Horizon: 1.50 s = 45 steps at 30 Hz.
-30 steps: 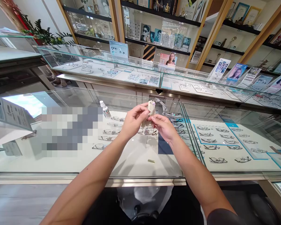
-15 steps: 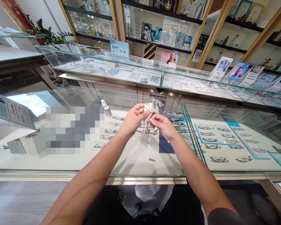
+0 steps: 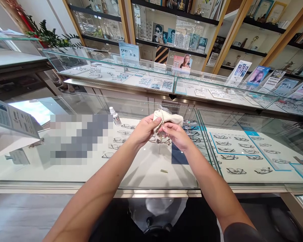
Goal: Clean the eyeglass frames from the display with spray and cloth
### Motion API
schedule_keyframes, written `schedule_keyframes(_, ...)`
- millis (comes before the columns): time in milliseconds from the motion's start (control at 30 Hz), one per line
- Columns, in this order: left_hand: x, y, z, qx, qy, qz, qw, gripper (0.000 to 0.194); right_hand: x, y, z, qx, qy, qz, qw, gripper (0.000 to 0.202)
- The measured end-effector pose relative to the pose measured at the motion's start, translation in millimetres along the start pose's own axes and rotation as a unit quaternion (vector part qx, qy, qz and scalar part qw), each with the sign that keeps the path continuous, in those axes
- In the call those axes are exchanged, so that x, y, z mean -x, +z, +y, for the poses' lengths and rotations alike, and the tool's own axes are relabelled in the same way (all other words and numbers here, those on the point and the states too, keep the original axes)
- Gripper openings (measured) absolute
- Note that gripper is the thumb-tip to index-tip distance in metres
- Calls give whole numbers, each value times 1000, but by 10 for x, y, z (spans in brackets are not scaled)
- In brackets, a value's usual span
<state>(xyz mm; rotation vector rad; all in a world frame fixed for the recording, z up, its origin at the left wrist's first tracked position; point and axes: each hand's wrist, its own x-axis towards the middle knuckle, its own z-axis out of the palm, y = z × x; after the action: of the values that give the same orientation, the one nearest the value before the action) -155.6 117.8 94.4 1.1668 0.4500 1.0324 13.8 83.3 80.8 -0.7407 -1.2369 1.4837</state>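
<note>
Above the glass counter, my left hand [image 3: 145, 130] pinches a soft cream cloth [image 3: 173, 118] between thumb and fingers. Close beside it, my right hand [image 3: 176, 135] is closed on the lower part of the same cloth, its fingertips nearly meeting the left thumb. One end of the cloth spreads over the back of the right fingers. A crinkled, patterned strip hangs between the hands; whether it belongs to the cloth I cannot tell. A small gold-coloured bar [image 3: 164, 171] lies on the counter nearer to me.
A white bottle [image 3: 115, 116] stands left of my hands. Eyeglass frames [image 3: 236, 171] lie in rows inside the glass case, right and left. A leaning sign [image 3: 12, 121] is at the far left. Behind runs another glass display case [image 3: 131, 88] with upright cards.
The cream cloth has spread out to the right, over the right fingers. Both hands stay in nearly the same place with their grip kept.
</note>
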Motion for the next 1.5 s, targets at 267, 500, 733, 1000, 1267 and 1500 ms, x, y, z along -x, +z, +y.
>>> schedule_keyframes(267,2,-48,37,-36,20,-18,999,43,2,20,22,-40,25,-1,999,42)
schedule_keyframes(500,-5,-32,25,-39,35,-5,999,42,6,40,83,-59,26,15,998,43)
schedule_keyframes(733,-7,8,-8,-37,57,22,997,47,13,79,40,-23,8,17,1000,43)
schedule_keyframes(1000,-11,-3,-21,-46,54,39,997,49,-7,8,99,19,-11,-7,1000,33)
schedule_keyframes(1267,-24,-53,90,-28,34,-30,999,47,-8,-58,4,5,15,17,1000,36)
schedule_keyframes(1500,-2,-97,72,-53,17,-41,998,53,-6,-53,-20,-22,31,41,998,37)
